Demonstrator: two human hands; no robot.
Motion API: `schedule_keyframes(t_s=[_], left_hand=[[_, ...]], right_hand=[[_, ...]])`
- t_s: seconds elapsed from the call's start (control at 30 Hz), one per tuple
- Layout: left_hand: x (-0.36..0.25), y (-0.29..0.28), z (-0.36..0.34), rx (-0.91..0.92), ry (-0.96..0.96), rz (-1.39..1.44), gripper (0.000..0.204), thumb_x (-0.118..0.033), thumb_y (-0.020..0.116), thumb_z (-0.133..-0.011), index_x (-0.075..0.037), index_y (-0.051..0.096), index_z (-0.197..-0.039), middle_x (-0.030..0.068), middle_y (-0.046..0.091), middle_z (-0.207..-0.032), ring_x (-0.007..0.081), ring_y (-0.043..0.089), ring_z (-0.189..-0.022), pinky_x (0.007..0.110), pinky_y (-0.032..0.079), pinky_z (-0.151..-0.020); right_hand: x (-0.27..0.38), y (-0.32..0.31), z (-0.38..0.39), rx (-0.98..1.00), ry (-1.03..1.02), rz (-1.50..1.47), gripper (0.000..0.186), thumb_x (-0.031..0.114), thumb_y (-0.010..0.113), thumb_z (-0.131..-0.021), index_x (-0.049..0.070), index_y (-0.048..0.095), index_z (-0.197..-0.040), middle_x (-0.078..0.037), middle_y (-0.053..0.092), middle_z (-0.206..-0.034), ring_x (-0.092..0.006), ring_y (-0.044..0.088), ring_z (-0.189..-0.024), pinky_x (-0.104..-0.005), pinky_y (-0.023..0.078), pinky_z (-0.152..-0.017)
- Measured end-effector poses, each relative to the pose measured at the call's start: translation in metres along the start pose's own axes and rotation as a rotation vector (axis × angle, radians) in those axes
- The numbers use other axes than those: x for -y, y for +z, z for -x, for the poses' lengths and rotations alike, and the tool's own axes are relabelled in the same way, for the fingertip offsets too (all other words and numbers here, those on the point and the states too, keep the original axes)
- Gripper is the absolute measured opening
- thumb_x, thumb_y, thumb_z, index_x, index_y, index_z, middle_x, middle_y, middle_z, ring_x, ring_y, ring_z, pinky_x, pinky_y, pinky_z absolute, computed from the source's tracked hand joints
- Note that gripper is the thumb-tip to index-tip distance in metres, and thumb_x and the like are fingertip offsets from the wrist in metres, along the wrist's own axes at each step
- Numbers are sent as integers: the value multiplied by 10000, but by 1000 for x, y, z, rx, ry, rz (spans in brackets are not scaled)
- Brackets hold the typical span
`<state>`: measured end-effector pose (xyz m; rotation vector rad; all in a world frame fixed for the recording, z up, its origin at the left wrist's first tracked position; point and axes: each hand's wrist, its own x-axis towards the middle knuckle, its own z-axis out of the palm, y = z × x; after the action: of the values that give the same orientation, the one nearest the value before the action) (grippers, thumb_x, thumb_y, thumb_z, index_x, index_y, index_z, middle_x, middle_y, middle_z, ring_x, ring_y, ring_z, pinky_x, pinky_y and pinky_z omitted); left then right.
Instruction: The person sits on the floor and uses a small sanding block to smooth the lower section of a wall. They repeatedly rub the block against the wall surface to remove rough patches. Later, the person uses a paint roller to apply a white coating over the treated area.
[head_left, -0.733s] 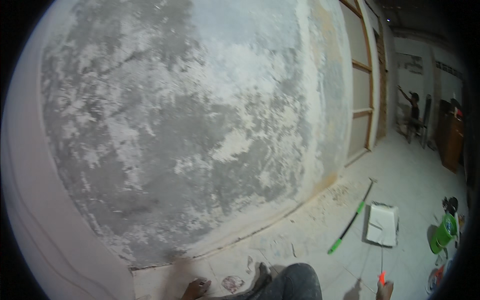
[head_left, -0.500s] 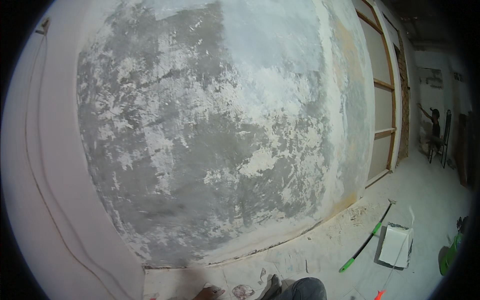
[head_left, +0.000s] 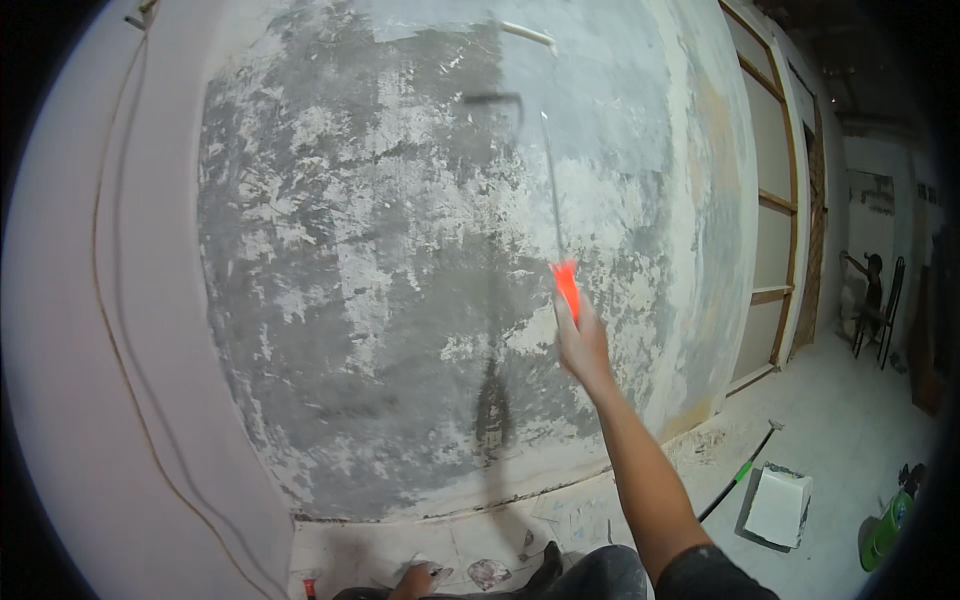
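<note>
My right hand (head_left: 582, 345) is raised in front of the wall, closed around the bright orange handle of a paint roller (head_left: 567, 285). From the handle a thin metal rod runs upward, and the pale roller head (head_left: 528, 35) is at the upper part of the wall. The wall (head_left: 400, 300) is patchy grey with ragged white areas, and a smoother pale coat covers its upper right. The shadow of arm and roller falls on it, left of my hand. My left hand does not show.
On the floor at right are a white paint tray (head_left: 780, 506), a black-and-green pole (head_left: 742, 472) and a green bucket (head_left: 884, 532). A cord (head_left: 110, 330) hangs down the left wall. Another person (head_left: 872, 285) is far back right, beside a dark chair (head_left: 892, 310).
My right arm has come into view and lifted the paint roller from beside the tray up to the wall. The view has shifted slightly. A red-topped object now shows at bottom left.
</note>
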<state>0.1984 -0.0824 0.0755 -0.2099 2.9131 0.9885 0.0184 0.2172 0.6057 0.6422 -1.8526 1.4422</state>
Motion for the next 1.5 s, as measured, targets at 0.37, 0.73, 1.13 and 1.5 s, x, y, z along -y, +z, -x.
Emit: schedule_keyframes(t_s=[0.37,0.73,1.13,1.5], left_hand=[[24,15,-34,137,58,-11,702,-661,501,-914,-43,689,-1189,217,668,-1200,385,601,-1162,436,459,-1007],[111,62,-55,21,259,-113,586,-570,523,-923,-72,685,-1186,206,678,-1169,389,620,-1122,452,479,-984],[45,51,-52,233,-27,-72,771,-735,475,-874,-69,679,-1204,217,672,-1188,400,605,-1148,447,465,-997],[75,88,-88,241,172,-176,807,-756,479,-859,-64,664,-1231,224,654,-1227,393,594,-1171,445,460,-1005]], right_hand=[[9,65,-106,-45,-129,348,512,432,485,-1006,-67,523,-1113,-316,659,-901,-477,654,-890,-524,510,-780],[10,82,-69,41,-99,373,499,424,485,-1005,-66,563,-950,-262,654,-753,-430,673,-720,-506,528,-656],[-87,33,31,131,-128,515,480,383,506,-994,-83,603,-936,-315,635,-793,-474,645,-773,-536,508,-705],[81,-8,-113,266,58,665,530,409,512,-991,-96,603,-860,-296,650,-733,-425,669,-651,-500,543,-648]])
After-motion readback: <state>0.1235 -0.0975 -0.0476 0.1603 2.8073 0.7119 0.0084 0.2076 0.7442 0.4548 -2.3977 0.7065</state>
